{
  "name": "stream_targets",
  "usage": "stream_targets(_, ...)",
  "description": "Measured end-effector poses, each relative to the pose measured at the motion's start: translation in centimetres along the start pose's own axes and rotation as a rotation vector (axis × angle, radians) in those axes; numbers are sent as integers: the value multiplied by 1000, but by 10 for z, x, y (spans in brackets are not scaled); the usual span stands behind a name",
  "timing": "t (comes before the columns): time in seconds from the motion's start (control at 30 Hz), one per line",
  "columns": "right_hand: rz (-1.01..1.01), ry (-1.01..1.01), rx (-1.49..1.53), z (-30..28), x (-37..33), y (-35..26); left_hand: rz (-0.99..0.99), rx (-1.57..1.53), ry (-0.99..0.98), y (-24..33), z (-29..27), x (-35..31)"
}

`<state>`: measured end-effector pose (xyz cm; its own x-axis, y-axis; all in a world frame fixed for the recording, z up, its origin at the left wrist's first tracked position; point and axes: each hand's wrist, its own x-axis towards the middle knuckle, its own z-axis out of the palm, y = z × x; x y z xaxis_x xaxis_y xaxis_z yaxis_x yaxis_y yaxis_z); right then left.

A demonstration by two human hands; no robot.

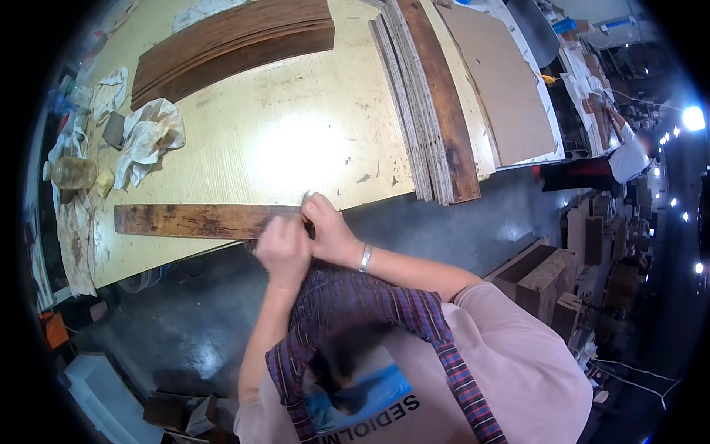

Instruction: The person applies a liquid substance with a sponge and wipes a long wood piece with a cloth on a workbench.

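A narrow wooden strip (pixel 185 220), brown with dark mottled grain, lies along the near edge of a pale yellow table (pixel 244 159). My left hand (pixel 283 248) and my right hand (pixel 331 235) come together at its right end. The left one is blurred, its fingers curled in. On my right hand the fingers pinch together, and a small pale tip (pixel 305 197) pokes up by them; its kind is too small to make out. A silver bracelet (pixel 365 257) circles my right wrist. My hands cover the strip's right end.
Stacked brown boards (pixel 237 44) lie at the far left, more long boards (pixel 436 96) to the right, beside a flat brown sheet (pixel 503 89). Stained cloths (pixel 153 137), a grey block (pixel 114 131) and a jar (pixel 74 173) sit on the left. Another person (pixel 629 159) stands far right.
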<state>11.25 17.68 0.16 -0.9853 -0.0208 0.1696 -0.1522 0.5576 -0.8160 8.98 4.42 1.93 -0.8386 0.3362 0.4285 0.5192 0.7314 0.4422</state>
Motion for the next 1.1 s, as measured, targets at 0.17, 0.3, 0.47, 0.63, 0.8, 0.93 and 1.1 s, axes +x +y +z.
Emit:
stream_targets(0.17,31,2,41,-9,-2,-11,-207,59,178,-86,-21,29)
stream_targets(0.3,49,24,44,-6,-5,-11,-63,137,156,-52,-6,13)
stream_targets(0.47,-76,164,-35,-2,-4,-4,-77,-109,17,-29,2,11)
stream_targets(0.63,-3,43,-4,-8,-6,-9,-123,67,11,-43,-2,10)
stream_targets(0.8,-49,40,-75,-3,-6,2,-139,-254,0,-23,-4,8)
stream_targets(0.93,-28,6,-52,-10,-4,-5,-604,-697,22,-94,-43,20)
stream_targets(1.1,-57,-8,-51,-11,0,-6,-809,-649,118,-150,-46,-3)
